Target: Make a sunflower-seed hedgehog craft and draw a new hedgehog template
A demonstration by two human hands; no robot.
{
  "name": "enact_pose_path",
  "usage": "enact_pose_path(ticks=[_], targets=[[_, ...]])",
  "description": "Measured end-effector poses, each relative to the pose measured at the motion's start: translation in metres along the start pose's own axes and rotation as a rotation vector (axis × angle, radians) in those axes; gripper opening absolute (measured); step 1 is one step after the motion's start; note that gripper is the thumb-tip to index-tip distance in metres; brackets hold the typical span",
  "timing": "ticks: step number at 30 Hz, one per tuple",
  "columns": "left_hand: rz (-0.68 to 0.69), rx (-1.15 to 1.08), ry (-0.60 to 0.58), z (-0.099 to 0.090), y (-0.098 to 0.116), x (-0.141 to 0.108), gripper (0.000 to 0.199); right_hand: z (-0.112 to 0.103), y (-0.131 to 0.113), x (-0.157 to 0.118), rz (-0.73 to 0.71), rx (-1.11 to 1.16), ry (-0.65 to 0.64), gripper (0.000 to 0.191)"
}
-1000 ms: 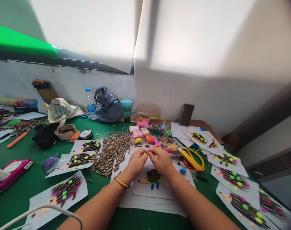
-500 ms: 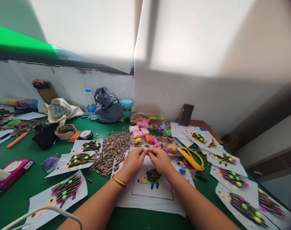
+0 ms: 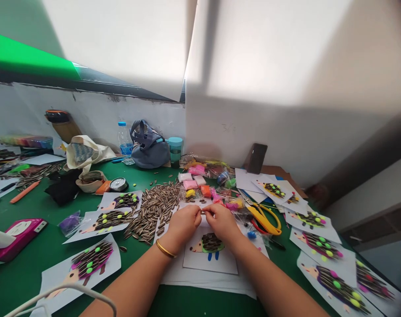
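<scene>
My left hand (image 3: 184, 223) and my right hand (image 3: 222, 221) meet fingertip to fingertip above the white paper, both closed in a pinch. Whatever sits between the fingers is too small to make out. Just below them lies a white card with a hedgehog picture (image 3: 213, 242), its green body covered with sunflower seeds and two blue legs underneath. White sheets (image 3: 177, 278) are stacked beneath this card. A heap of striped sunflower seeds (image 3: 159, 204) spreads left of my left hand. Beyond my fingers are packets of coloured clay (image 3: 205, 190).
Yellow-handled scissors (image 3: 265, 219) lie to the right. Finished-looking hedgehog cards (image 3: 329, 248) line the right side, with more hedgehog cards (image 3: 88, 266) on the left. Behind stand a phone (image 3: 257, 158), a blue bag (image 3: 150, 152) and a water bottle (image 3: 124, 143). A white cable (image 3: 68, 287) crosses the lower left.
Both hands have come slightly lower and nearer to me, and the left fingers have curled in more. The card and seeds stay put.
</scene>
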State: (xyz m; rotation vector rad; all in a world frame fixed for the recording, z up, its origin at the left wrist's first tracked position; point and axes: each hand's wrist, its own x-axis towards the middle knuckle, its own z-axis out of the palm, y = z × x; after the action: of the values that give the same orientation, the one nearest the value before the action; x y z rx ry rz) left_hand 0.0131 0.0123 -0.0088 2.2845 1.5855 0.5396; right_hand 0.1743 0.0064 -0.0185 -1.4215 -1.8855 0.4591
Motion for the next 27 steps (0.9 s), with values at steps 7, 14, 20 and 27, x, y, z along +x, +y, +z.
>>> enact_pose_path(ticks=[7, 14, 20, 27], targets=[[-0.036, -0.056, 0.044, 0.0007, -0.0087, 0.0005, 0.021, -0.0085, 0.0028, 0.001, -0.033, -0.095, 0.012, 0.022], [0.011, -0.311, 0.052, 0.0012, -0.0065, 0.0026, 0.02, -0.0079, -0.0015, -0.0009, -0.094, 0.031, 0.018, 0.023], [-0.018, -0.523, 0.054, 0.0062, -0.0044, 0.0055, 0.029, -0.0039, 0.0031, 0.0006, 0.116, 0.397, 0.069, 0.022], [-0.085, -0.542, 0.083, 0.0079, -0.0055, 0.0034, 0.026, -0.0064, 0.0032, 0.0008, 0.111, 0.272, 0.045, 0.018]])
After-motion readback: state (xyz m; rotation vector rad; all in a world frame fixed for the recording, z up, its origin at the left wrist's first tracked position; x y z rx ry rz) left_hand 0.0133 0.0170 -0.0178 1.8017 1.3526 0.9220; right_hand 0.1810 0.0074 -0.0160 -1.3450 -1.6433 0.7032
